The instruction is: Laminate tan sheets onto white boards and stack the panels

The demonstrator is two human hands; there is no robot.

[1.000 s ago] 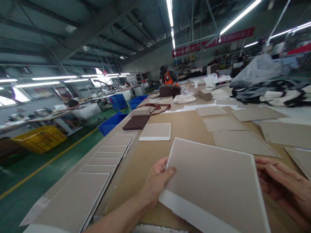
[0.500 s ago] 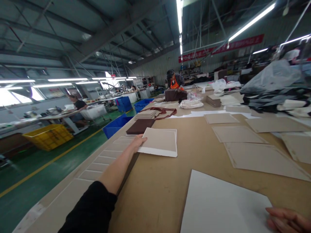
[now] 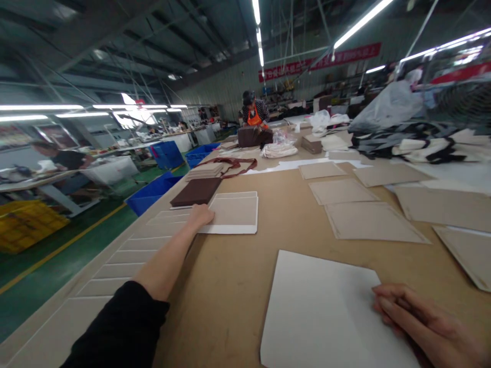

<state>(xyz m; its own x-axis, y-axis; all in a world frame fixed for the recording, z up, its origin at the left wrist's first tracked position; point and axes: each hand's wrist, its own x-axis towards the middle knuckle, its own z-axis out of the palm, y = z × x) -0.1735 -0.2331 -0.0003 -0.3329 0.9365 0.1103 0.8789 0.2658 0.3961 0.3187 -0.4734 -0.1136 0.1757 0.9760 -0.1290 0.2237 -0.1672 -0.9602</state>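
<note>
At the left edge of a beige panel with a white border, my left hand is closed, its fingers curled at the edge. The panel lies low at the table, beside a dark brown stack. A large white sheet spreads in front of me, its left corner cut at an angle. My right hand pinches the right edge of this sheet between thumb and fingers; the lower fingers are partly hidden. Left of my forearm runs an overlapping row of beige panels with white edges.
Several beige panels lie on the right of the brown table. Farther back are dark red straps, black and white scraps and a person in an orange apron. Blue bins stand beside the table's left edge.
My left hand has lowered the beige panel toward the table. My right hand has come further into view at the white sheet's edge. The view has turned right.
</note>
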